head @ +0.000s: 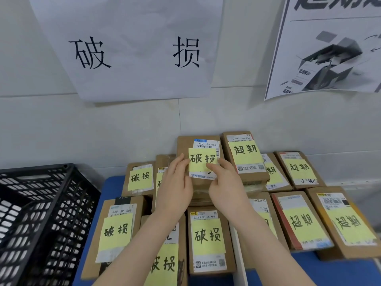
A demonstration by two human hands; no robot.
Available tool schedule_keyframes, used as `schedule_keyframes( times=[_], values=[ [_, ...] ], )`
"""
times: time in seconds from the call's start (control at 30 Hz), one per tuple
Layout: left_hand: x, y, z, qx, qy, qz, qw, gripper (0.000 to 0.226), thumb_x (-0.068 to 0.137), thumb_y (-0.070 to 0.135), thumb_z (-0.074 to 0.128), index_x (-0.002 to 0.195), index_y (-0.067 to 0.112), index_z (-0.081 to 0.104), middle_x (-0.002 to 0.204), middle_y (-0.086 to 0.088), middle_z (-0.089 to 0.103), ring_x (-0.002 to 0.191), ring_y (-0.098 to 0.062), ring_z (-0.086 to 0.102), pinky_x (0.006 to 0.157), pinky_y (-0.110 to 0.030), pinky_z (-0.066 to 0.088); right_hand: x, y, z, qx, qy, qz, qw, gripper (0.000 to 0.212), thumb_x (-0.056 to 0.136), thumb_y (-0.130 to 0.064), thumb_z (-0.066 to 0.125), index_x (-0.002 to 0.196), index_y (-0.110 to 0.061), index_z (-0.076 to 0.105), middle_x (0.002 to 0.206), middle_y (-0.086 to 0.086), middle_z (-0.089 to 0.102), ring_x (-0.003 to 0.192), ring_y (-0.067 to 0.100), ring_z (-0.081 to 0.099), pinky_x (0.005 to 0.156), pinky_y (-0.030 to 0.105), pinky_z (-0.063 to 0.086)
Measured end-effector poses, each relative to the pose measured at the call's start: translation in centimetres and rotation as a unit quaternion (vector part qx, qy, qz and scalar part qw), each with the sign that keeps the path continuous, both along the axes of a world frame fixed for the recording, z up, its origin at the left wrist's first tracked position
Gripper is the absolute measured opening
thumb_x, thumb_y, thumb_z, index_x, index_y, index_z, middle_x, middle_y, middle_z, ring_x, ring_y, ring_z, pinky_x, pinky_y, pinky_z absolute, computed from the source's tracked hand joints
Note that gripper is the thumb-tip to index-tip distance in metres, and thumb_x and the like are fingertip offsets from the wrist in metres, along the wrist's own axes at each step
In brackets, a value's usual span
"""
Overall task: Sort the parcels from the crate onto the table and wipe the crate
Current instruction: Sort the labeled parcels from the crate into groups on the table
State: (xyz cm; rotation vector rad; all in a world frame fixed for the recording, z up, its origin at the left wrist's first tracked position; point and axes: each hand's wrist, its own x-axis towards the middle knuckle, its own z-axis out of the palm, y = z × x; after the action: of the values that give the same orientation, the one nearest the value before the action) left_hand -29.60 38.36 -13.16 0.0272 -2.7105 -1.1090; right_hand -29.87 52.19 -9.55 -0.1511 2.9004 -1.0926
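White tiled wall faces you, carrying a paper sign (132, 48) with two large black characters and, to the right, a printed poster (329, 48) showing an open box. Below the wall stands the blue bench (112, 186), with the black lattice crate (41, 213) just beside its left edge.

Your left hand (175, 188) and right hand (226, 188) grip one brown parcel (198, 144) between them at the back centre of the bench, directly below the sign.
- Left fingers (179, 162) are curled round the parcel's left edge.
- Right fingers (214, 168) are curled at its lower right, the thumb lying over the bottom corner of its yellow note (201, 159).
- The parcel faces you, label upward. You cannot tell whether its underside touches the parcels beneath.

The parcels already on the bench form two groups, each parcel bearing a handwritten yellow note.
- The left group (115, 230) lies around and under your forearms; its notes carry the same characters as the sign and the gripped parcel.
- The right group (301, 221) carries different characters; its rear-left parcel (245, 155) stands just beside the gripped parcel.
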Motion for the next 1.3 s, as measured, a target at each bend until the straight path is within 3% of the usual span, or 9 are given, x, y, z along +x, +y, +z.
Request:
schedule_keyframes(
  times=[0.27, 0.4, 0.47, 0.53, 0.63, 0.73, 0.8, 1.0, 1.3],
  values=[
    [0.2, -0.1, 0.1, 0.04, -0.008, -0.022, 0.999, 0.046, 0.098, 0.009, 0.035, 0.141, 0.021, 0.042, 0.154, 0.011, 0.026, 0.139, -0.004, 0.026, 0.108, -0.018, 0.022, 0.3, -0.2, 0.1, 0.03, -0.001, 0.001, 1.0, 0.055, 0.09, 0.003, 0.038, 0.143, -0.012, 0.043, 0.157, 0.008, 0.023, 0.146, 0.019, 0.018, 0.114, 0.026, 0.021],
    [0.4, -1.0, 1.4, 0.14, -0.037, -0.025, 0.989, 0.044, 0.099, 0.011, 0.038, 0.139, 0.029, 0.045, 0.155, 0.016, 0.023, 0.14, 0.004, 0.017, 0.109, -0.018, 0.017, 1.1, -0.1, 0.7, 0.015, 0.01, 0.009, 1.0, 0.058, 0.091, 0.005, 0.037, 0.144, -0.016, 0.042, 0.158, 0.005, 0.02, 0.147, 0.017, 0.015, 0.113, 0.024, 0.021],
    [1.1, -2.4, 2.7, 0.161, -0.008, 0.011, 0.987, 0.045, 0.098, 0.012, 0.041, 0.136, 0.035, 0.046, 0.154, 0.019, 0.024, 0.138, 0.008, 0.017, 0.111, -0.022, 0.018, 1.7, 0.2, 1.5, 0.003, 0.022, 0.015, 1.0, 0.059, 0.09, 0.007, 0.036, 0.144, -0.017, 0.043, 0.158, 0.003, 0.021, 0.146, 0.017, 0.016, 0.112, 0.023, 0.021],
    [2.7, -4.5, 4.2, 0.126, 0.029, 0.042, 0.991, 0.046, 0.098, 0.014, 0.041, 0.139, 0.036, 0.043, 0.153, 0.019, 0.026, 0.138, 0.005, 0.021, 0.113, -0.026, 0.022, 2.5, 0.3, 2.3, 0.003, 0.042, 0.017, 0.999, 0.058, 0.09, 0.006, 0.037, 0.143, -0.017, 0.044, 0.156, 0.002, 0.024, 0.144, 0.018, 0.021, 0.113, 0.027, 0.025],
    [6.9, -7.8, 5.4, -0.02, 0.028, 0.07, 0.997, 0.053, 0.095, 0.021, 0.045, 0.146, 0.03, 0.033, 0.155, 0.01, 0.025, 0.14, -0.009, 0.023, 0.112, -0.03, 0.022, 3.9, -0.6, 3.4, 0.006, 0.072, 0.045, 0.996, 0.053, 0.092, 0.0, 0.039, 0.141, -0.018, 0.046, 0.153, 0.0, 0.03, 0.14, 0.017, 0.03, 0.109, 0.029, 0.033],
    [11.7, -9.6, 5.3, -0.22, -0.022, 0.101, 0.97, 0.062, 0.09, 0.027, 0.055, 0.147, 0.019, 0.033, 0.155, -0.006, 0.028, 0.142, -0.027, 0.024, 0.113, -0.041, 0.025, 5.7, -3.2, 3.5, 0.025, 0.093, 0.119, 0.988, 0.048, 0.094, -0.007, 0.042, 0.14, -0.021, 0.046, 0.149, -0.002, 0.036, 0.13, 0.017, 0.043, 0.102, 0.029, 0.04],
    [14.4, -10.1, 5.1, -0.276, -0.065, 0.111, 0.953, 0.066, 0.088, 0.03, 0.054, 0.149, 0.02, 0.03, 0.157, -0.006, 0.024, 0.145, -0.027, 0.019, 0.116, -0.043, 0.022, 7.2, -5.5, 2.9, 0.042, 0.085, 0.167, 0.981, 0.047, 0.095, -0.01, 0.043, 0.141, -0.022, 0.045, 0.147, -0.001, 0.037, 0.129, 0.017, 0.044, 0.103, 0.031, 0.041],
    [21.7, -13.7, 4.7, -0.312, -0.086, 0.157, 0.933, 0.064, 0.087, 0.032, 0.054, 0.146, 0.017, 0.037, 0.154, -0.01, 0.032, 0.142, -0.03, 0.027, 0.113, -0.047, 0.028, 12.9, -13.5, 1.7, 0.101, 0.066, 0.278, 0.953, 0.046, 0.094, -0.014, 0.043, 0.139, -0.022, 0.046, 0.142, -0.002, 0.04, 0.118, 0.022, 0.05, 0.088, 0.035, 0.048],
    [32.7, -24.4, 5.0, -0.317, -0.12, 0.192, 0.921, 0.057, 0.088, 0.036, 0.047, 0.143, 0.022, 0.038, 0.155, -0.001, 0.028, 0.144, -0.021, 0.022, 0.115, -0.04, 0.022, 22.7, -25.1, 2.3, 0.09, 0.073, 0.277, 0.954, 0.043, 0.096, -0.019, 0.043, 0.138, -0.023, 0.047, 0.143, -0.003, 0.042, 0.121, 0.02, 0.049, 0.089, 0.033, 0.048]
  ],
)
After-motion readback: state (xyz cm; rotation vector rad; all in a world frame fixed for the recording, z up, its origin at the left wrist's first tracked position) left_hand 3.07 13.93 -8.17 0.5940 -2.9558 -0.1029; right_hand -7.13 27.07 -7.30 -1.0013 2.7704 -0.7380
